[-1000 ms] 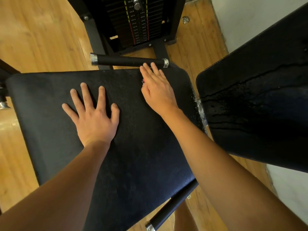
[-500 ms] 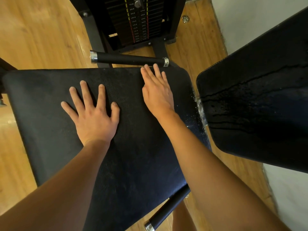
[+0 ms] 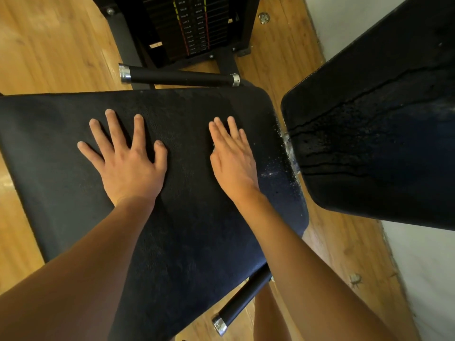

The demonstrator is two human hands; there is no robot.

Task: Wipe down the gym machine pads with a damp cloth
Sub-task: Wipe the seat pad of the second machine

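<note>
Both palms lie flat on the black, grained seat pad: the left hand with fingers splayed apart, the right hand with fingers held together. Just right of the seat pad rises the rounded back pad, streaked with wet runs.

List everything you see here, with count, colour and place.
flat vinyl seat pad: one, black, centre.
tilted vinyl back pad: one, black, wet-streaked, right.
chrome-capped bar handles: two, black, one beyond the seat pad, one at its near edge.
metal weight stack: one, black, top centre.
wooden plank floor: one, light brown, around the machine.
wall: one, white, right.
left hand: one, flat on seat pad.
right hand: one, flat on seat pad.
</note>
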